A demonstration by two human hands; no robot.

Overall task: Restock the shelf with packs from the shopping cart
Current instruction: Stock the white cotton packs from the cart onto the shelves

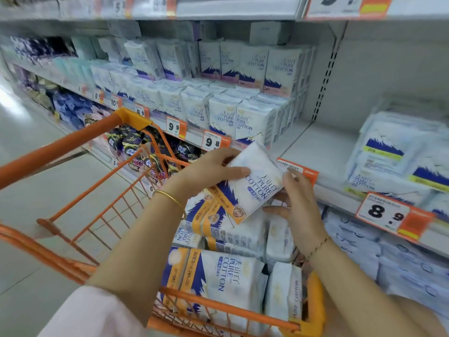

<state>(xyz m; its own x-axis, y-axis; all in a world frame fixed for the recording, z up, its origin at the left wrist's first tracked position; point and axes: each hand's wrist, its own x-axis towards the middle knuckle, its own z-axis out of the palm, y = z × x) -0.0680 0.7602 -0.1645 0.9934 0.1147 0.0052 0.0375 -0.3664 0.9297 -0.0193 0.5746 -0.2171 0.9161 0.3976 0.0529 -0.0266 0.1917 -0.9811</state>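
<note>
Supermarket shelving fills the background, running from 9 o'clock away to 3 o'clock, with pale floor at the left. At 8 o'clock stands the orange wire shopping cart (73, 147), and its near end holds a heap of white-and-blue cotton-pad packs with orange bands (218, 271).

Above that heap the left hand (209, 171) grips the upper left edge of one soft white plastic pack (257, 181), thumb laid across its face. This pack is lifted clear of the cart, its long axis tilted from 7 o'clock to 1 o'clock, orange-banded end low and plain white end high. The right hand (298, 205) holds its lower right edge, thumb on the side; the fingers seem to cup it from beneath, though the pack partly hides them.

At 12 o'clock a stacked row of upright matching packs (245, 117) ends, and just right of it lies the bare white shelf board (323, 147). That gap sits at 1 o'clock from the hands, in line with the pack's raised end, and the right hand is nearer to it. Further right lie flat blue-and-white packs (393, 152) over an orange-edged price tag (386, 212).
</note>
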